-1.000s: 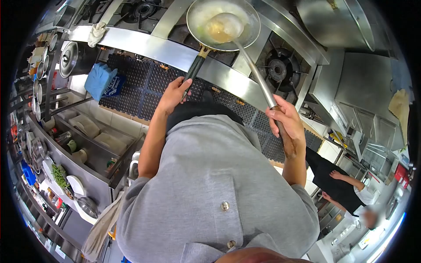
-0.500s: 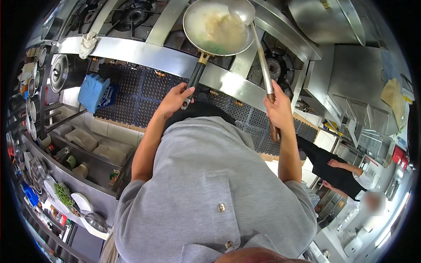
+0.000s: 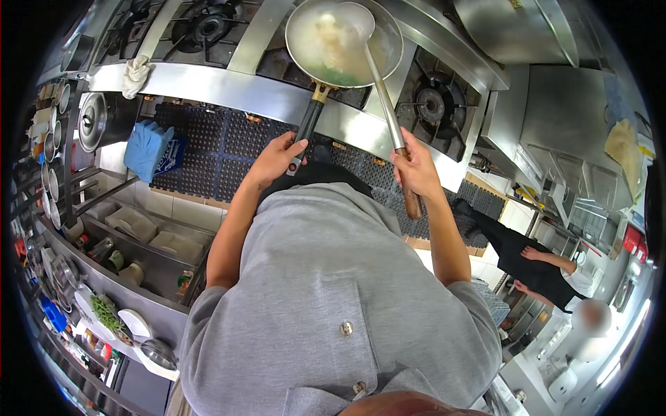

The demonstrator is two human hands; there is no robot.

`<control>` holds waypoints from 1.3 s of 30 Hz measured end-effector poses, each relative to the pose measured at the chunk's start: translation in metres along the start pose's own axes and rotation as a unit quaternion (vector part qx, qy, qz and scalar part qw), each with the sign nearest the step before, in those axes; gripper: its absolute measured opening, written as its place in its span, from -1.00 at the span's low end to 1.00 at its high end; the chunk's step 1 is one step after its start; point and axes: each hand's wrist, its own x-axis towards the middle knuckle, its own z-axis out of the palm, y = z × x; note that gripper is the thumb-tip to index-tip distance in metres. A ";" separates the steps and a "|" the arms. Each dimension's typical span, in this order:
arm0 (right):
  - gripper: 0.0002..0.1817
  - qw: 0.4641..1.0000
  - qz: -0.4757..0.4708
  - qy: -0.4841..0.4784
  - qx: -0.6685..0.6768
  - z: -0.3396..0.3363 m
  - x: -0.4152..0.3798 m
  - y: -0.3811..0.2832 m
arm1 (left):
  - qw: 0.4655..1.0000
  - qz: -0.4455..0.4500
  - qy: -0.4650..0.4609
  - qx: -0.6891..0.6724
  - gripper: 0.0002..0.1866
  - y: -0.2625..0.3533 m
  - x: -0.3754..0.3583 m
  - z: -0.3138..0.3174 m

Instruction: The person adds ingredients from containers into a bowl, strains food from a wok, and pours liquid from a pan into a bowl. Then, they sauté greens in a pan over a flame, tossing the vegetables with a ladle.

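Currently, left hand (image 3: 279,159) wrapped round pan handle (image 3: 310,125), right hand (image 3: 419,168) round ladle (image 3: 381,89); hard ladle push could tip pan (image 3: 395,45), spilling contents (image 3: 331,54) over near rim (image 3: 357,86).

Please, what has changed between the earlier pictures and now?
Since half a second ago, the ladle has swung left, its bowl moving away from the right side of the pan. The right hand moved left with it. Nothing was newly taken or let go: the right hand keeps the ladle, the left hand the pan handle.
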 end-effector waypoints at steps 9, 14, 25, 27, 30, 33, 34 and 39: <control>-0.30 0.967 -0.055 0.047 -0.244 0.008 -0.017 0.007 | 1.000 -0.017 0.000 -0.011 -0.74 -0.002 0.002 -0.001; -0.27 0.974 -0.047 0.030 -0.218 0.012 -0.006 0.007 | 1.000 -0.007 0.004 0.000 -0.73 0.001 -0.001 0.001; -0.32 0.998 0.012 -0.008 -0.055 0.000 -0.015 -0.003 | 1.000 -0.013 0.010 0.005 -0.75 -0.004 0.002 0.001; -0.32 0.995 0.003 -0.017 -0.094 -0.003 -0.014 0.003 | 1.000 -0.011 0.010 0.004 -0.75 -0.004 0.002 0.001; -0.33 0.998 0.010 -0.044 -0.045 -0.002 -0.017 -0.002 | 1.000 -0.014 0.007 0.003 -0.76 -0.002 0.002 0.001; -0.35 0.989 0.064 -0.089 0.096 -0.008 -0.020 -0.019 | 1.000 -0.017 0.009 -0.005 -0.76 -0.002 0.000 0.002; -0.35 0.989 0.064 -0.091 0.096 -0.007 -0.022 -0.024 | 1.000 -0.014 0.012 -0.013 -0.76 -0.002 -0.001 0.002; -0.40 0.977 0.080 -0.059 0.189 -0.008 -0.036 -0.034 | 1.000 0.003 0.014 -0.015 -0.72 -0.008 -0.002 0.000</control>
